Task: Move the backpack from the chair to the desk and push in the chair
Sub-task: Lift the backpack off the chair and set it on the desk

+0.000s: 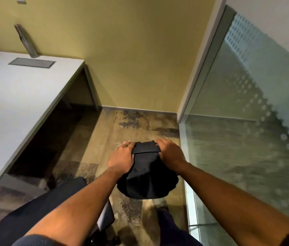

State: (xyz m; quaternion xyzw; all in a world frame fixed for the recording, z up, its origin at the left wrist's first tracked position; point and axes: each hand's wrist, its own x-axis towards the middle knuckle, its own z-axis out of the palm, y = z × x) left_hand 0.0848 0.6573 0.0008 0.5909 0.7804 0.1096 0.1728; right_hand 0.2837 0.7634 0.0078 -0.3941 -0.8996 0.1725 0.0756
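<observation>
Both hands, left (pixel 122 159) and right (pixel 170 153), grip the backpack (pixel 147 176) in midair, clear of the chair (pixel 51 206); next, likely swing left onto the desk (pixel 16 96).

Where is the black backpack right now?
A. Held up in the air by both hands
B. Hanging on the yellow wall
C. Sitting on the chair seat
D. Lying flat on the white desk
A: the left hand and right hand both grip the top of the backpack, which hangs over the carpet, clear of the chair and not yet on the desk.
</observation>
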